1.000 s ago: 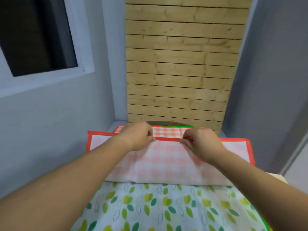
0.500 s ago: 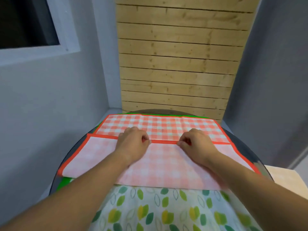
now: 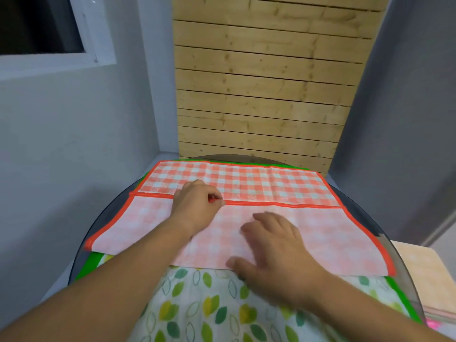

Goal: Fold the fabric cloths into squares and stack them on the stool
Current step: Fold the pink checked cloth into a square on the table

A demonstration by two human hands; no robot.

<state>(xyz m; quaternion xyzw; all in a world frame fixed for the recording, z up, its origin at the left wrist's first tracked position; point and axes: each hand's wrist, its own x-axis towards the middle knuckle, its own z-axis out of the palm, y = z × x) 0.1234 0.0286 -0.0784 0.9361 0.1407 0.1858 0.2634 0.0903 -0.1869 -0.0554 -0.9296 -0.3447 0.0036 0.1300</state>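
A red-and-white checked cloth (image 3: 246,183) with a red border lies across the round dark table (image 3: 81,250). Its near half is folded over, pale underside up, and its edge stops short of the far edge. My left hand (image 3: 197,206) pinches that folded red edge left of the middle. My right hand (image 3: 269,245) lies flat with fingers spread on the pale folded part, nearer to me. Beneath and in front lies a white cloth with green and yellow leaves (image 3: 209,304), edged in green.
A wooden slat panel (image 3: 266,95) stands behind the table between grey walls. A window (image 3: 42,28) is at the upper left. A pale orange surface (image 3: 419,267) shows past the table's right rim, with something pink below it.
My right hand let go of the folded red edge and slid back toward me, now flat on the pale cloth. My left hand stays pinching the edge. The view tilted further down.
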